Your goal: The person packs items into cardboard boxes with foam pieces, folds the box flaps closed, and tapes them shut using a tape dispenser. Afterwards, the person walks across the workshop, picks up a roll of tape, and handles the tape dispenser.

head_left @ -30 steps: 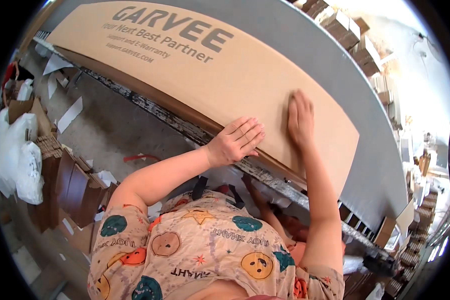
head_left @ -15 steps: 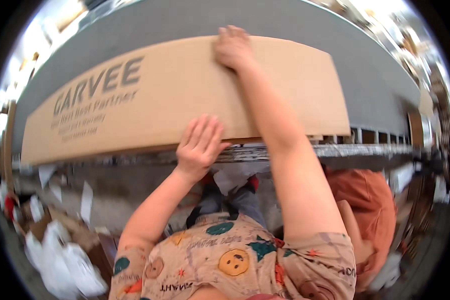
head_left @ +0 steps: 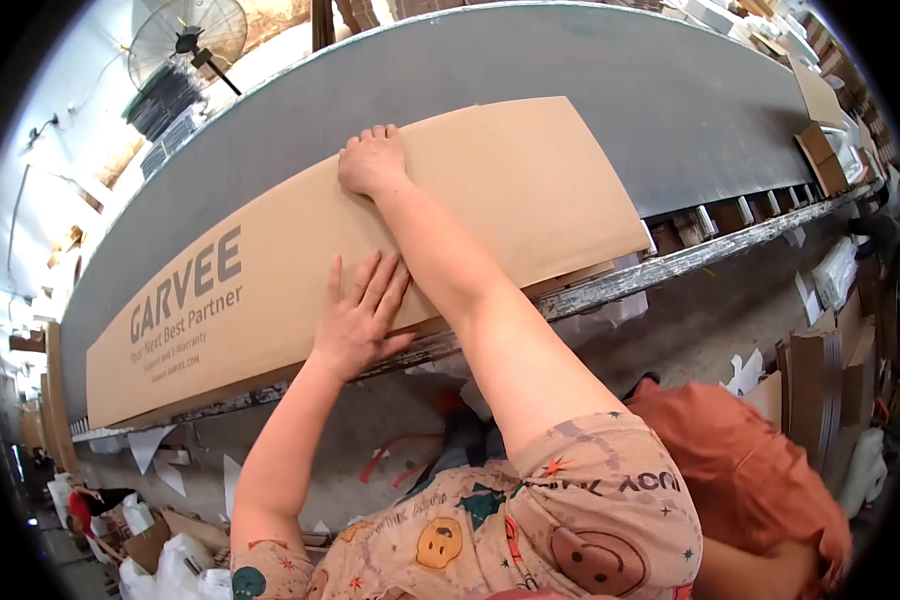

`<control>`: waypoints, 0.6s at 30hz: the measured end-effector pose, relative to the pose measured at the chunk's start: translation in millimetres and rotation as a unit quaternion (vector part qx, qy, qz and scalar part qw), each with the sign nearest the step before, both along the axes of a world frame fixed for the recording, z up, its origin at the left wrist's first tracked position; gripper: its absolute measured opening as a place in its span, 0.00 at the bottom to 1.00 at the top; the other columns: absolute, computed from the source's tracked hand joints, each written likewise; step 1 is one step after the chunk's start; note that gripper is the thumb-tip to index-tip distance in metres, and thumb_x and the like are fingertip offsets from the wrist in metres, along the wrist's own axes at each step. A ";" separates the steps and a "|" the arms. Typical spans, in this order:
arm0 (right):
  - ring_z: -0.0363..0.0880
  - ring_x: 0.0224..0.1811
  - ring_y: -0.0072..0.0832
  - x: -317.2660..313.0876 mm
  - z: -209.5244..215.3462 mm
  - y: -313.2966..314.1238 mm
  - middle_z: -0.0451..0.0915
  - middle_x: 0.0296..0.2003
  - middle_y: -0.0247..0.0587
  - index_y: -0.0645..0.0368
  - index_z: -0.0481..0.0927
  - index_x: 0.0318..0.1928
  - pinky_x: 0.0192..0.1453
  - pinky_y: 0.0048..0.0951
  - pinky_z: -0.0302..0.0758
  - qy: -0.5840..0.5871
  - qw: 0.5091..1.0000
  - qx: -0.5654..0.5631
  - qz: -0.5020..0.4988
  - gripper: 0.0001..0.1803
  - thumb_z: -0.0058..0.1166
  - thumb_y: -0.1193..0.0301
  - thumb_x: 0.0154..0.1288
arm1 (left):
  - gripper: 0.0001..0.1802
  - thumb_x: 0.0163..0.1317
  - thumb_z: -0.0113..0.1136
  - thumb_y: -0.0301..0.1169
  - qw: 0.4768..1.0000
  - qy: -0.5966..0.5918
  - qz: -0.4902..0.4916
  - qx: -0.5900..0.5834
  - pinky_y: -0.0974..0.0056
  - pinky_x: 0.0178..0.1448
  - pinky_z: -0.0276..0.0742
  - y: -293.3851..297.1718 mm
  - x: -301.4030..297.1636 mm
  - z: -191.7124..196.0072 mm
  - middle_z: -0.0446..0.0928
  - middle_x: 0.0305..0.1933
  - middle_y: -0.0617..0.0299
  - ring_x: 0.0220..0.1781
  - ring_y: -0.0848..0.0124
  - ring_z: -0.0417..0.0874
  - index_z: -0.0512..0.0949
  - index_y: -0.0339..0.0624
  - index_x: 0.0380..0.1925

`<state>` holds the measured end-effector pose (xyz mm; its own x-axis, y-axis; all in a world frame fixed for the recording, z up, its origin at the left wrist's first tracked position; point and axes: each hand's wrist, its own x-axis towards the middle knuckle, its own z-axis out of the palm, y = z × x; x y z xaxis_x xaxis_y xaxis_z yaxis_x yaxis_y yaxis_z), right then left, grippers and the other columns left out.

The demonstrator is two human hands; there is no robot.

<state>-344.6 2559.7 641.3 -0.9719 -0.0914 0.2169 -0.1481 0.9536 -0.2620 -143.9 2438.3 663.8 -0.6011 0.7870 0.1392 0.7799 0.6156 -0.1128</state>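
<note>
A long, flat brown cardboard box [head_left: 500, 190] with dark print on its left part lies along the near side of a grey belt [head_left: 660, 90]. My left hand [head_left: 355, 315] rests flat on its top by the near edge, open, fingers spread and thumb toward that edge. Farther off, my right hand [head_left: 373, 162] is bent over the far edge of the box and grips it there. Its fingertips are partly hidden behind that edge. My right forearm crosses over the box top.
A worn metal rail [head_left: 590, 292] with short rollers [head_left: 707, 221] runs along the near side of the belt. A person in an orange shirt [head_left: 740, 450] bends close at my right. White plastic bags [head_left: 175, 568] lie at lower left, and an open carton [head_left: 822, 155] stands at far right.
The view has swung, so the box now slants up toward the right. My left hand's fingers have spread and lie farther onto the box top. My right hand stays on the far edge.
</note>
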 end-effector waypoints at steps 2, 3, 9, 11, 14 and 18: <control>0.65 0.62 0.40 6.8 0.8 10.2 0.75 0.54 0.46 0.60 0.79 0.51 0.69 0.43 0.54 0.002 0.998 -0.052 0.027 0.21 0.40 0.62 0.66 | 0.48 0.48 0.64 0.54 0.999 -0.007 0.018 -0.026 0.39 0.74 0.39 4.7 5.7 -2.8 0.55 0.72 0.52 0.76 0.57 0.50 0.60 0.43 0.66; 0.67 0.61 0.40 18.5 0.3 19.0 0.75 0.53 0.47 0.60 0.79 0.50 0.68 0.41 0.58 0.033 0.980 -0.179 0.086 0.20 0.43 0.62 0.65 | 0.47 0.50 0.63 0.53 1.000 -0.014 0.016 -0.014 0.40 0.74 0.41 4.2 6.5 -6.4 0.55 0.72 0.52 0.75 0.56 0.51 0.59 0.44 0.67; 0.72 0.15 0.22 246.1 43.7 212.5 0.76 0.18 0.34 0.63 0.79 0.22 0.22 0.25 0.70 -0.236 0.745 -0.552 0.290 0.09 0.50 0.73 0.57 | 0.45 0.52 0.62 0.50 0.999 0.007 0.037 0.022 0.45 0.75 0.43 -16.9 14.7 -7.0 0.56 0.71 0.50 0.75 0.54 0.53 0.59 0.42 0.66; 0.76 0.16 0.27 297.6 5.9 266.2 0.76 0.19 0.38 0.66 0.79 0.26 0.21 0.27 0.75 -0.370 0.787 -0.492 -0.039 0.19 0.54 0.60 0.61 | 0.44 0.52 0.62 0.50 0.999 0.012 0.037 0.026 0.45 0.75 0.43 -10.5 10.5 -5.2 0.56 0.71 0.50 0.74 0.54 0.53 0.60 0.42 0.66; 0.79 0.21 0.30 266.9 -50.5 260.8 0.78 0.29 0.46 0.67 0.77 0.41 0.23 0.32 0.79 -0.308 0.760 -0.463 -0.335 0.29 0.53 0.48 0.63 | 0.43 0.52 0.62 0.50 0.999 0.028 0.027 0.025 0.45 0.75 0.43 -15.3 8.8 -6.1 0.57 0.71 0.49 0.74 0.53 0.54 0.61 0.42 0.66; 0.80 0.27 0.36 228.0 -84.0 236.3 0.79 0.34 0.49 0.71 0.75 0.49 0.22 0.32 0.77 -0.273 0.764 -0.476 -0.340 0.34 0.51 0.48 0.63 | 0.42 0.53 0.61 0.50 0.999 0.019 0.011 0.033 0.45 0.74 0.44 -21.0 6.8 -16.1 0.57 0.71 0.49 0.73 0.53 0.55 0.61 0.43 0.65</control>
<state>-116.6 2796.1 557.3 -0.6940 0.4221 -0.5833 0.6754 0.1011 -0.7305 -137.0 2417.2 647.7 -0.6115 0.7619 0.2135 0.7621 0.6397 -0.1002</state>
